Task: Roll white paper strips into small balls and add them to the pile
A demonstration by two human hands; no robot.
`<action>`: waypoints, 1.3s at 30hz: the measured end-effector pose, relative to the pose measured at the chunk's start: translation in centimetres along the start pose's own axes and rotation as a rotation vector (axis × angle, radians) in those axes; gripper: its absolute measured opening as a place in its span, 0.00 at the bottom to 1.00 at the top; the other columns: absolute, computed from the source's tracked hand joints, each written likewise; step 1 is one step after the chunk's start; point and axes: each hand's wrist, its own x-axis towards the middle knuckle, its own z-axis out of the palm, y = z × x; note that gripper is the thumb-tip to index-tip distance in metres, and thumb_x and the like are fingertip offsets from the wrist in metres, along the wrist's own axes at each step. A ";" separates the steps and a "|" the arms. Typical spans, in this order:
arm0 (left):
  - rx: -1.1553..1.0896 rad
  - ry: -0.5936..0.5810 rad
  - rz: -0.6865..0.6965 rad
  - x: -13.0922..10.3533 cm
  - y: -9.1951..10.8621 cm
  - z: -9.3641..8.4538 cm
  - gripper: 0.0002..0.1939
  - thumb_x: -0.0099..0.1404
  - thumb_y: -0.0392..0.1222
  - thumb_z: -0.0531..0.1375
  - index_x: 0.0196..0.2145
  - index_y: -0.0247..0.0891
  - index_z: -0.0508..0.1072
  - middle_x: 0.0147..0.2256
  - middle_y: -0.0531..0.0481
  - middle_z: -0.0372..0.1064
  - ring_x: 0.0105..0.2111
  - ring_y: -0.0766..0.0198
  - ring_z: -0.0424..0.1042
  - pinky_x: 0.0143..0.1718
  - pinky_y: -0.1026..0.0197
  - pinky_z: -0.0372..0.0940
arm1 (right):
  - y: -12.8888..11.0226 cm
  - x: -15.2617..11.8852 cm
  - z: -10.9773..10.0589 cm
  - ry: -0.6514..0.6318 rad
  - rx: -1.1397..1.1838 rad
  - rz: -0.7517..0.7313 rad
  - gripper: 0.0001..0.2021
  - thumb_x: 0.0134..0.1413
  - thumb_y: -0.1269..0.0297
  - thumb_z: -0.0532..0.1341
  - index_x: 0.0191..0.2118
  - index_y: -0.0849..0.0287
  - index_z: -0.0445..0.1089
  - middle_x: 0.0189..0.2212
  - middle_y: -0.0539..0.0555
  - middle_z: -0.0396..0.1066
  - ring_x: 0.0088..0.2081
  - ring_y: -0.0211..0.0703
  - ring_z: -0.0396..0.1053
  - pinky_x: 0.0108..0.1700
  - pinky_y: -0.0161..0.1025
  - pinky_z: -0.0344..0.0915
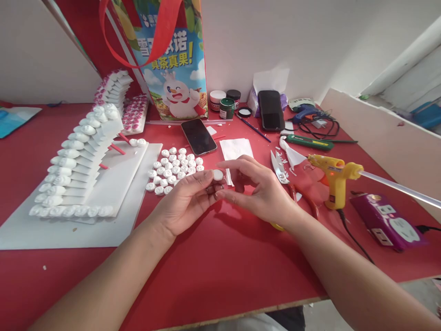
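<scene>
I have one small white foam rosette (217, 174) pinched at the fingertips of my left hand (188, 200), held just above the red desk (220, 262). My right hand (257, 191) is beside it, thumb and forefinger closing toward the same piece without a firm hold on it; those fingers are loosely curled, holding nothing I can make out. The rest of the rosettes (174, 169) lie in a cluster just beyond my left hand, next to the white foam board (113, 202) with the stepped rows of finished pieces (74, 170).

This looks like the shaping or checking step on a single rosette before it gets fixed on (the yellow glue gun (334, 177) stands on the desk just right of my right hand, near the purple power strip (387, 220)). The next move, I judge, calls for a light pinch so the foam doesn't crush, and a free right hand for the gun.
</scene>
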 end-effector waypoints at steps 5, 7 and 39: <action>-0.015 -0.045 -0.022 0.0 0.0 -0.1 0.09 0.59 0.40 0.73 0.34 0.32 0.82 0.33 0.49 0.75 0.34 0.68 0.74 0.42 0.67 0.72 | 0.1 0.1 0.3 0.047 0.022 0.009 0.15 0.60 0.62 0.68 0.51 0.56 0.74 0.36 0.50 0.65 0.31 0.35 0.63 0.36 0.37 0.68; -0.001 -0.058 -0.031 -0.1 0.0 -0.1 0.09 0.60 0.38 0.72 0.36 0.31 0.83 0.34 0.48 0.75 0.34 0.69 0.74 0.42 0.68 0.71 | 0.0 0.1 0.3 0.040 0.012 0.000 0.12 0.61 0.62 0.67 0.49 0.56 0.75 0.36 0.51 0.65 0.31 0.35 0.63 0.36 0.37 0.68; 0.125 0.042 0.021 -0.1 0.1 0.2 0.10 0.57 0.34 0.73 0.38 0.32 0.82 0.31 0.48 0.79 0.31 0.68 0.76 0.40 0.66 0.72 | -0.3 0.7 -0.1 0.110 0.294 0.304 0.09 0.60 0.60 0.65 0.34 0.61 0.74 0.26 0.48 0.71 0.23 0.32 0.64 0.25 0.33 0.63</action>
